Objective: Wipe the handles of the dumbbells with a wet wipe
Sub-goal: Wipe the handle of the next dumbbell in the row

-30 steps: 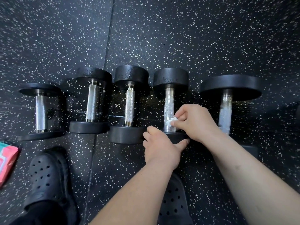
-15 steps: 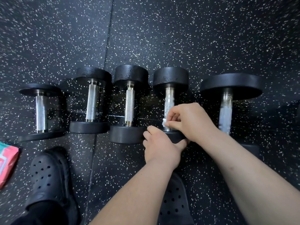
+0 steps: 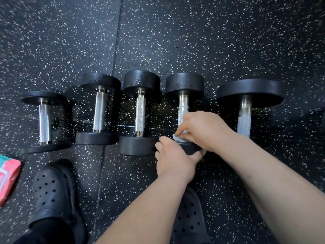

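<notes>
Several black dumbbells with silver handles lie in a row on the speckled rubber floor. My right hand pinches a white wet wipe around the near end of the handle of the fourth dumbbell from the left. My left hand grips that dumbbell's near weight head and covers most of it. The handle of the large dumbbell at the far right looks wet. The three dumbbells further left lie untouched.
A pink and teal wipes packet lies at the left edge. Black perforated clogs are on my feet, one at lower left and one under my left forearm. A seam between floor mats runs past the second dumbbell.
My right hand has slid the wipe down the handle toward the near weight head. The left hand has kept its hold on that head.
</notes>
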Action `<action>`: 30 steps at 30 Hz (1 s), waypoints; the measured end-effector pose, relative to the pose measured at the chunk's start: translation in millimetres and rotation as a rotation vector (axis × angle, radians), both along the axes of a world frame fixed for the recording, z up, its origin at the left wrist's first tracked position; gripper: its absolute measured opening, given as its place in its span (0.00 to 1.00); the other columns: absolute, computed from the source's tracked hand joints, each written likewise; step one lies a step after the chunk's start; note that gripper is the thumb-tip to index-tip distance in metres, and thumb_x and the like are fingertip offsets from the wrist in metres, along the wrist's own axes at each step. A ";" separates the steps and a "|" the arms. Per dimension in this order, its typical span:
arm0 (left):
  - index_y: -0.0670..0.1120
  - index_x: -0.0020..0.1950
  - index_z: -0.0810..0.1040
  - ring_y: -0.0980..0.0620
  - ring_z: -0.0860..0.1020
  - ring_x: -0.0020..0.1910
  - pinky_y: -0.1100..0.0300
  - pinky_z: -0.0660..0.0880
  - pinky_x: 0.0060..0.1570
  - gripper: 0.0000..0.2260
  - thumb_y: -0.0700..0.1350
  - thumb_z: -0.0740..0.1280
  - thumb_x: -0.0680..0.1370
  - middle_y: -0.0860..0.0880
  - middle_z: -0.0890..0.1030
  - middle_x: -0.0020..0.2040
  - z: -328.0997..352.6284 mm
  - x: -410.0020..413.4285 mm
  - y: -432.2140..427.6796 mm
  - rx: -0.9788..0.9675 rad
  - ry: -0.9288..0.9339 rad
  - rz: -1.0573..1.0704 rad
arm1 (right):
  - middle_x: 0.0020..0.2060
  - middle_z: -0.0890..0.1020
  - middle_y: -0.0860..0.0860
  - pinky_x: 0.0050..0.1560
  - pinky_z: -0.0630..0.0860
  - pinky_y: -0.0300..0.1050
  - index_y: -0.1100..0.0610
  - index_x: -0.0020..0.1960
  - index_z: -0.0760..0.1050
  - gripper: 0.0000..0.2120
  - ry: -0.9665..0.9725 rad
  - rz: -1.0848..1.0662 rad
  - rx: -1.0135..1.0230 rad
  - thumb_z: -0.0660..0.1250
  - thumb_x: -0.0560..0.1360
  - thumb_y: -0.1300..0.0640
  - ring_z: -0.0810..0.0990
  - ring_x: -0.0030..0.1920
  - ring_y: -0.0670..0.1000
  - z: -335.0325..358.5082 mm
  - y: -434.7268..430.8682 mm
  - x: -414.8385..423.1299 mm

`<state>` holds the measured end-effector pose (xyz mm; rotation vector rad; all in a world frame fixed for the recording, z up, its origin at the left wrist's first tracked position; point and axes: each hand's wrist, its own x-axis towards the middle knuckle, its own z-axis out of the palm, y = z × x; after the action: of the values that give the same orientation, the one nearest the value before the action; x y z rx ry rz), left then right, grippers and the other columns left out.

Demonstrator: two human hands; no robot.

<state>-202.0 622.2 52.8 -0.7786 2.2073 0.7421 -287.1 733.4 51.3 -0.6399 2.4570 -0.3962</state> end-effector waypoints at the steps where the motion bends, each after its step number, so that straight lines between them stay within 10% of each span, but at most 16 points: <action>1: 0.47 0.65 0.62 0.43 0.72 0.65 0.47 0.75 0.60 0.46 0.72 0.79 0.63 0.48 0.68 0.65 0.1 0.2 -0.1 -0.003 0.002 -0.003 | 0.42 0.74 0.40 0.46 0.72 0.45 0.34 0.55 0.84 0.08 -0.026 0.004 0.007 0.69 0.79 0.44 0.80 0.53 0.47 2.3 3.7 -1.9; 17: 0.46 0.66 0.62 0.42 0.72 0.66 0.45 0.76 0.62 0.44 0.70 0.79 0.64 0.47 0.68 0.66 -0.3 0.7 -1.1 0.009 0.009 -0.005 | 0.33 0.76 0.39 0.41 0.73 0.44 0.35 0.51 0.83 0.07 -0.031 -0.009 0.063 0.71 0.76 0.46 0.78 0.42 0.46 7.4 14.8 -1.7; 30: 0.47 0.65 0.63 0.42 0.73 0.65 0.47 0.74 0.59 0.46 0.71 0.80 0.62 0.48 0.69 0.64 0.8 0.5 0.4 0.005 0.007 0.013 | 0.46 0.81 0.41 0.48 0.78 0.48 0.35 0.51 0.84 0.05 -0.048 -0.129 -0.008 0.73 0.75 0.40 0.80 0.50 0.49 -10.7 -4.5 3.0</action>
<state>-201.5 622.6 53.5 -0.7890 2.2077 0.7577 -284.1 728.9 40.7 -0.4715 2.4589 -0.4668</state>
